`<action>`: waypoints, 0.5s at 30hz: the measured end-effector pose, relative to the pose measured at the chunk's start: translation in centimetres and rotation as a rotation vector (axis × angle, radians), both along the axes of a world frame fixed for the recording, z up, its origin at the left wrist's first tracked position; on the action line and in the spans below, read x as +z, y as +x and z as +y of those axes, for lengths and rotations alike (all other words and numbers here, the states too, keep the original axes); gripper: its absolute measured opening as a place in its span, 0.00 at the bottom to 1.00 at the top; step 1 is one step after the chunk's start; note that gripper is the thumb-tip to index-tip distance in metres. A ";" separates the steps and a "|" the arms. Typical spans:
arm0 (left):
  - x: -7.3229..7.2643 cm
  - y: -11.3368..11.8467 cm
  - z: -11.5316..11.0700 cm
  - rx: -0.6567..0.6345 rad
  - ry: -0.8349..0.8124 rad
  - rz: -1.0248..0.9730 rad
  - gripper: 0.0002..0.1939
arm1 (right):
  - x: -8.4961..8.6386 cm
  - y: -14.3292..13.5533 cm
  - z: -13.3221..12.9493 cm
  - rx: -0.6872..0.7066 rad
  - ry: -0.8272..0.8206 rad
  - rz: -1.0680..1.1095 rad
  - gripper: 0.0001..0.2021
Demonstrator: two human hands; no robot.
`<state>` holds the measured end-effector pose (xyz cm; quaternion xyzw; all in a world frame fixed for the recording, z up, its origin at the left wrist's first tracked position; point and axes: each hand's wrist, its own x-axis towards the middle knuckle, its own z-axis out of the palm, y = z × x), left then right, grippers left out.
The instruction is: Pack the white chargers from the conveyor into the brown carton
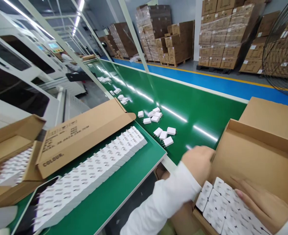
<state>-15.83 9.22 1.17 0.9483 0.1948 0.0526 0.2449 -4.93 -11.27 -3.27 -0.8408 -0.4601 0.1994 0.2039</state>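
Note:
An open cardboard box (258, 153) at the right holds rows of white adapters (216, 205) in its near part. Over the box's left edge is my left hand (199, 161), blurred, its fingers bent and mostly turned away, so what they hold is hidden. My right hand (261, 199) lies flat on the adapters inside the box, fingers stretched toward the left. Long rows of white adapters (92, 173), prongs up, stand on the green side table (124, 195) at the left. Loose white adapters (163, 134) lie on the green belt (195, 120).
A long cardboard flap (85, 133) lies behind the adapter rows. Another open box (14, 163) with adapters stands at the far left. White frame posts (134, 36) rise beyond the table. A fan (283, 49) and stacked cartons (219, 32) are at the back right.

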 end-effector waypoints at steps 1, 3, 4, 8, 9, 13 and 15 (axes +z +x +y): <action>-0.2 -0.4 1.8 0.138 0.084 0.080 0.19 | 0.2 -0.1 0.5 0.000 0.011 -0.002 0.24; -1.6 -1.0 5.3 0.322 0.199 0.180 0.15 | 0.5 -0.4 1.7 0.011 0.026 0.011 0.25; -2.6 -1.1 6.8 0.376 0.220 0.202 0.14 | 0.7 -0.6 2.3 0.019 0.032 0.022 0.25; -5.8 -1.3 9.4 0.424 0.255 0.233 0.13 | 0.8 -1.1 3.7 0.063 0.077 0.106 0.23; -6.0 -1.5 9.2 0.412 0.254 0.227 0.12 | 0.8 -1.0 3.8 0.068 0.091 0.132 0.22; -4.4 -2.9 6.1 0.182 0.131 0.010 0.15 | 0.6 -0.3 3.5 0.037 0.139 0.209 0.19; -3.3 -3.8 3.9 -0.029 -0.076 -0.306 0.16 | 0.5 -0.2 3.4 0.017 0.150 0.240 0.19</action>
